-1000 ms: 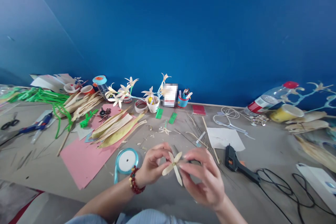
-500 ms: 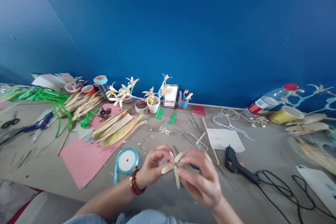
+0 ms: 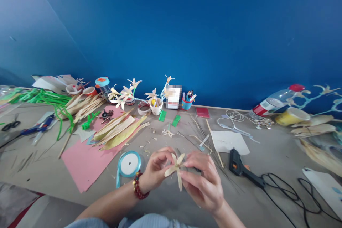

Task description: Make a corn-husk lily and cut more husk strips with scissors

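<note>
Low over the front of the table, a pale flower (image 3: pixel 176 166), its petals looking like dried corn husk, is between both my hands. My left hand (image 3: pixel 158 166), with a dark red bead bracelet on its wrist, grips it from the left, fingertips behind the petals. Thumb and fingers of my right hand (image 3: pixel 204 178) close on the flower's right side near its centre; the exact spot they pinch is hidden. A small dark object shows behind the right fingers. To the left lies a blue ribbon spool (image 3: pixel 129 164).
Right of my hands are a black glue gun (image 3: pixel 237 164) with its cord and white paper (image 3: pixel 228 141). Pink paper (image 3: pixel 85 167) and dried husks (image 3: pixel 120 131) lie left. Finished-looking flowers (image 3: pixel 128 94), a pen cup (image 3: pixel 186 103) and a bottle (image 3: pixel 272 105) stand along the blue wall.
The flower tilts very slightly between my fingers, its lower petal swinging a little left. My right hand shifts slightly left; both hands keep their hold.
</note>
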A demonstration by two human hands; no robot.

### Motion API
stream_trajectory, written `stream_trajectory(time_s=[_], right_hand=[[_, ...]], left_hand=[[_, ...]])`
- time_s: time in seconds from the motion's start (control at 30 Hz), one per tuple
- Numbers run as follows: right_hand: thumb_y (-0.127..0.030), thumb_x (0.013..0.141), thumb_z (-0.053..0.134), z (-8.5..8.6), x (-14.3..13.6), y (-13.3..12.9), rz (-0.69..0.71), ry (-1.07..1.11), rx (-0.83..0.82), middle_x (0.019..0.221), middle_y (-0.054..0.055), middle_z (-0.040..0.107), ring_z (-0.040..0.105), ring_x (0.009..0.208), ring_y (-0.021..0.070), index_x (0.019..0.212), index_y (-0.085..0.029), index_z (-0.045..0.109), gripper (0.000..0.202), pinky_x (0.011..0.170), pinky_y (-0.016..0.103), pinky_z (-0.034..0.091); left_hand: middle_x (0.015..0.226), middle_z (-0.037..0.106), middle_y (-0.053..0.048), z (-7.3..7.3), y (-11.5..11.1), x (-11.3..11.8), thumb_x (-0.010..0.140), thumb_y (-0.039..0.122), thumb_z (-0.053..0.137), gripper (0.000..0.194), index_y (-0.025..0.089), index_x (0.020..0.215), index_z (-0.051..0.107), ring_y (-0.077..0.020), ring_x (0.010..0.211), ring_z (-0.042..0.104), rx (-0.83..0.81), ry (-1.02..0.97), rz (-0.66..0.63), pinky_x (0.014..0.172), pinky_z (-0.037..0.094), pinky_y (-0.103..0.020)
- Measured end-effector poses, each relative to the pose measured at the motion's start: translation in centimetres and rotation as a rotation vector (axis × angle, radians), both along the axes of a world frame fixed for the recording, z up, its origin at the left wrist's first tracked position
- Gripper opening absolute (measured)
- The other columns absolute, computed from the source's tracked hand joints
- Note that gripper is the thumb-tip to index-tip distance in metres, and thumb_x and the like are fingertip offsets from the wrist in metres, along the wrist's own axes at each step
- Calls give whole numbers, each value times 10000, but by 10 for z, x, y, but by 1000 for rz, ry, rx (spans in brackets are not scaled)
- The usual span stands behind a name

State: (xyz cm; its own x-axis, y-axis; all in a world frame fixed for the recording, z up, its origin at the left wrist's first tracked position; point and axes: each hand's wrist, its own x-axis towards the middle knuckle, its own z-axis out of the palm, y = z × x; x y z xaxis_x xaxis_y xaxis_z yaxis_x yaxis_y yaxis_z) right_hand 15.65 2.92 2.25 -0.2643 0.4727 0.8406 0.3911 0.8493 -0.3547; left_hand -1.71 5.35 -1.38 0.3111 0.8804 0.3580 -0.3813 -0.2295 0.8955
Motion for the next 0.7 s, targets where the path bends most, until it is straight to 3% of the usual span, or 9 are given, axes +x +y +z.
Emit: stream_trajectory(time_s=[0.37,0.53,0.7], right_hand=[[-6,790,567,-2,-3,2,-11,11,27,1017,76,612,609,958,234,976,-192,695,292,838,433,540],[0,735,542,7,3,3,-73,32,-28,1036,77,611,618,993,259,1053,-224,675,411,852,457,536],[-36,757,567,10,6,6,-113,-77,-28,1102,96,609,601,1056,287,1067,-227,708,390,867,471,520]], left_hand=[[777,589,-29,-1,0,1,803,346,757,247,152,708,638,-145,743,526,-60,-25,2,703,419,-261],[740,589,-39,-6,1,0,821,378,730,279,149,698,630,-149,714,512,-33,51,25,671,414,-266],[734,579,-31,-7,1,0,835,356,718,254,156,708,626,-146,705,509,2,60,26,664,413,-264]])
